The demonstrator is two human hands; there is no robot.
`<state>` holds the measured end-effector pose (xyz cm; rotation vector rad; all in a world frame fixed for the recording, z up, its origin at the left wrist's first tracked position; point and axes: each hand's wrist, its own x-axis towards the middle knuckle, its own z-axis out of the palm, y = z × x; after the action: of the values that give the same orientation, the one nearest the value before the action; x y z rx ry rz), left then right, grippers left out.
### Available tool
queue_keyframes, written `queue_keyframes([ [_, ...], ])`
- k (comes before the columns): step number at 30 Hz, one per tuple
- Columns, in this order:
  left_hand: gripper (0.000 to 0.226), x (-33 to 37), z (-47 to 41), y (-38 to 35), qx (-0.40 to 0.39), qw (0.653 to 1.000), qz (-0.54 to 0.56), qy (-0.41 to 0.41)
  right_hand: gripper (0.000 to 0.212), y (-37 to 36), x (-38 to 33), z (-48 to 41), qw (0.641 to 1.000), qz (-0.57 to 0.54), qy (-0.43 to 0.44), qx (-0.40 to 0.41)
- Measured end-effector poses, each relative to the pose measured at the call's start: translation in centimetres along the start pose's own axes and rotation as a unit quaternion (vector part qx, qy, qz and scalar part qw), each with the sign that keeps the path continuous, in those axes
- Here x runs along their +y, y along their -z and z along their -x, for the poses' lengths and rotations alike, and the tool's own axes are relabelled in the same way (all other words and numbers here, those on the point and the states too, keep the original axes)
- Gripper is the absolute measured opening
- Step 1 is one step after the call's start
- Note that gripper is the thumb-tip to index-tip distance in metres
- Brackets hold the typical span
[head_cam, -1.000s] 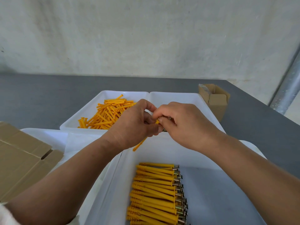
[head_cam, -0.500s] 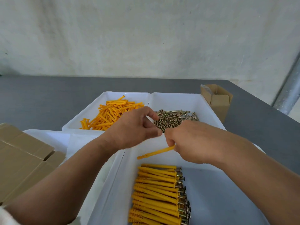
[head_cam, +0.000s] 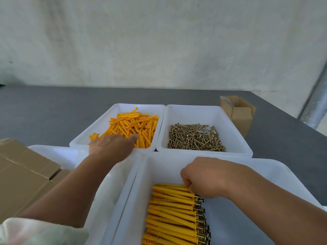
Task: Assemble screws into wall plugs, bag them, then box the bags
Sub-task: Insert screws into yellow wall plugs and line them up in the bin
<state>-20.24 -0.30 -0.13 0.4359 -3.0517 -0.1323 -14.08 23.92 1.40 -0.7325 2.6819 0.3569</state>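
Note:
My left hand (head_cam: 111,145) lies palm down in the far left white tray (head_cam: 99,128), on the pile of loose orange wall plugs (head_cam: 134,126). Its thumb is spread and its fingertips are hidden in the pile. My right hand (head_cam: 203,179) is closed in a fist at the top of the row of assembled plugs with screws (head_cam: 169,209) in the near white tray (head_cam: 265,170). It pinches the topmost plug, which lies against the row. Loose brass screws (head_cam: 194,138) fill the far right tray (head_cam: 235,131).
A small open cardboard box (head_cam: 242,119) stands at the back right of the grey table (head_cam: 53,110). Flattened cardboard (head_cam: 23,174) lies at the left over another white tray (head_cam: 58,152). A metal pipe (head_cam: 316,106) runs down the right wall.
My hands have parted. The right hand brought the assembled plug down onto the row in the near tray. The left hand moved forward into the loose plugs.

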Motion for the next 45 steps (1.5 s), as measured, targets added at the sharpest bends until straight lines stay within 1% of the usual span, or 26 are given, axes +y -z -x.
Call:
queue_keyframes([
  [2, 0.082, -0.2, -0.4, -0.1, -0.029, 0.999, -0.02, 0.005, 0.023, 0.6, 0.2, 0.3, 1.0, -0.007, 0.001, 0.015],
  [3, 0.087, -0.3, -0.5, -0.1, -0.039, 0.999, -0.026, 0.006, 0.022, 1.0, 0.4, 0.5, 0.999, -0.02, 0.004, 0.044],
  [5, 0.091, -0.3, -0.8, -0.1, -0.056, 0.998, -0.034, 0.008, 0.021, 2.0, 1.3, 0.7, 0.984, -0.083, -0.007, 0.16],
  [7, 0.093, -0.3, -1.0, -0.1, -0.07, 0.997, -0.039, 0.008, 0.024, 2.4, 2.5, 0.3, 0.944, -0.145, -0.036, 0.294],
  [8, 0.093, -0.3, -1.1, -0.1, -0.072, 0.997, -0.037, 0.007, 0.027, 2.3, 3.3, -0.1, 0.925, -0.16, -0.054, 0.339],
  [9, 0.093, -0.4, -1.2, -0.1, -0.072, 0.997, -0.03, 0.007, 0.031, 2.0, 4.0, -0.6, 0.914, -0.165, -0.075, 0.363],
  [10, 0.093, -0.4, -1.2, -0.1, -0.074, 0.997, -0.026, 0.007, 0.035, 1.5, 4.8, -1.0, 0.912, -0.165, -0.096, 0.364],
  [11, 0.093, -0.4, -1.3, 0.0, -0.078, 0.997, -0.028, 0.006, 0.039, 0.9, 5.5, -1.5, 0.916, -0.168, -0.114, 0.347],
  [14, 0.093, -0.5, -1.5, -0.1, -0.09, 0.995, -0.041, -0.006, 0.057, -0.6, 6.6, -2.2, 0.936, -0.201, -0.146, 0.248],
  [17, 0.093, -0.6, -1.7, -0.3, -0.088, 0.995, -0.036, -0.008, 0.079, -1.0, 7.0, -2.7, 0.945, -0.225, -0.171, 0.163],
  [19, 0.094, -0.6, -1.9, -0.4, -0.088, 0.996, -0.034, -0.008, 0.084, -1.0, 7.1, -3.0, 0.95, -0.227, -0.168, 0.136],
  [20, 0.093, -0.7, -1.9, -0.4, -0.089, 0.995, -0.036, -0.009, 0.082, -1.1, 7.2, -3.1, 0.951, -0.229, -0.164, 0.127],
  [23, 0.092, -0.7, -2.1, -0.5, -0.091, 0.995, -0.047, -0.022, 0.074, -1.2, 7.3, -3.4, 0.951, -0.235, -0.164, 0.119],
  [29, 0.092, -0.8, -2.2, -0.6, -0.089, 0.995, -0.043, -0.027, 0.084, -1.3, 7.6, -3.6, 0.953, -0.232, -0.155, 0.115],
  [32, 0.087, -0.7, -2.1, -0.7, -0.074, 0.996, -0.035, -0.027, 0.083, -1.3, 7.7, -3.6, 0.953, -0.236, -0.149, 0.117],
  [36, 0.075, -0.9, -2.2, -0.7, -0.068, 0.996, -0.034, -0.048, 0.081, -1.4, 7.8, -3.7, 0.955, -0.233, -0.138, 0.123],
  [40, 0.08, -0.8, -2.3, -0.7, -0.074, 0.997, -0.026, -0.027, 0.074, -1.5, 7.9, -3.7, 0.953, -0.237, -0.126, 0.138],
  [42, 0.078, -0.8, -2.3, -0.8, -0.07, 0.997, -0.023, -0.022, 0.072, -1.5, 7.9, -3.6, 0.953, -0.241, -0.121, 0.138],
  [45, 0.07, -0.8, -2.1, -0.7, -0.06, 0.998, -0.024, -0.024, 0.074, -1.5, 7.9, -3.6, 0.954, -0.239, -0.12, 0.133],
])
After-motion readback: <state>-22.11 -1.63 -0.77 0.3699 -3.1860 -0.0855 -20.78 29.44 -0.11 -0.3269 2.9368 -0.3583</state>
